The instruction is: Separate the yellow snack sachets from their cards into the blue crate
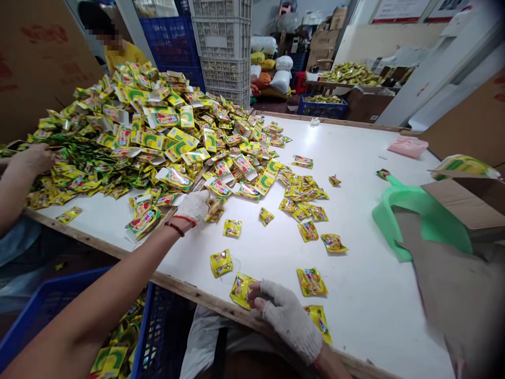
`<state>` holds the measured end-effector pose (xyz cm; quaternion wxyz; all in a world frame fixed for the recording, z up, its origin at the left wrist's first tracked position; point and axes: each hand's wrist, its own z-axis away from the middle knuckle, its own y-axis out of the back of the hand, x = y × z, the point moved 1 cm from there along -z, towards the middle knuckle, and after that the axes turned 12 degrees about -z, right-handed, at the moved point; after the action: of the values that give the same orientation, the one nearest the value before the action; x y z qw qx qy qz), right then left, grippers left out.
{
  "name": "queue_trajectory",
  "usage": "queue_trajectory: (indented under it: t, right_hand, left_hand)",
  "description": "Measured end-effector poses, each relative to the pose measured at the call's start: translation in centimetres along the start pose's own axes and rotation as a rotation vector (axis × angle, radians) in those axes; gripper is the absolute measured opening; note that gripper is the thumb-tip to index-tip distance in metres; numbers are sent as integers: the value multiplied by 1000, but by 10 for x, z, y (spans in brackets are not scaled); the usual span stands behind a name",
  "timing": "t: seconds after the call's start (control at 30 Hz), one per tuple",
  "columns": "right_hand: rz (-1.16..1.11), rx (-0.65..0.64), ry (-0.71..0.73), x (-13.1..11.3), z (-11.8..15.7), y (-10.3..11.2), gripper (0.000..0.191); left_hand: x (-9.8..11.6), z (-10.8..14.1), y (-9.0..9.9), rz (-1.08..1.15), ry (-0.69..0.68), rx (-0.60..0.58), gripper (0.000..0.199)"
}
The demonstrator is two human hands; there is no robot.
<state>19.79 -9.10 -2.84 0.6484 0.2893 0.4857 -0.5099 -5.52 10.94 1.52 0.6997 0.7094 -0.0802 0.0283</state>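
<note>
My left hand [194,207], in a white fingerless glove, reaches to the near edge of the big heap of yellow boxes and packets [165,137]. Its fingertips are blurred beside a small yellow packet [215,209], and I cannot make out whether they hold it. Close to the table's front edge, my right hand [286,316], gloved alike, has its thumb and fingertips at the right side of a yellow packet [241,289] lying on the white table [366,295]. Loose packets [311,281] lie between and beyond the hands, with a small cluster [302,195] farther back.
A green dustpan [426,216] and cardboard pieces lie on the right, near a pink cloth [407,146]. Blue crates [145,326] stand below the front edge. Another person's hand [33,158] works at the heap's left; someone in yellow is behind it.
</note>
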Motion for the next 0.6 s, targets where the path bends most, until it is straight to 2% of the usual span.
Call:
queue_trajectory:
  t: [0.07,0.1,0.17,0.23,0.3,0.37,0.43,0.53,0.6]
  right_hand:
    - [-16,71,40,6,-3,6,29]
    - [-19,111,70,8,-5,9,29]
    - [-39,209,142,8,-11,12,34]
    - [-49,322,221,6,-16,12,47]
    - [-15,381,293,4,-20,11,63]
    - [33,380,347,4,-22,10,71]
    - [17,361,373,7,-22,10,69]
    - [-173,273,306,14,-18,15,63]
    - [-260,204,231,20,-14,19,58]
  left_hand:
    - [10,15,1,2,5,57,12]
    - [18,25,0,75,-14,74,18]
    - [39,49,-6,366,-70,69,33]
    - [66,76,-18,704,-97,20,43]
    - [93,104,-34,918,-75,-46,45]
    - [116,127,-49,1020,-60,-119,44]
    - [129,141,-61,1038,-22,-129,42]
    - [134,146,-74,1060,84,-94,42]
    - [135,144,-82,1149,116,-175,40]
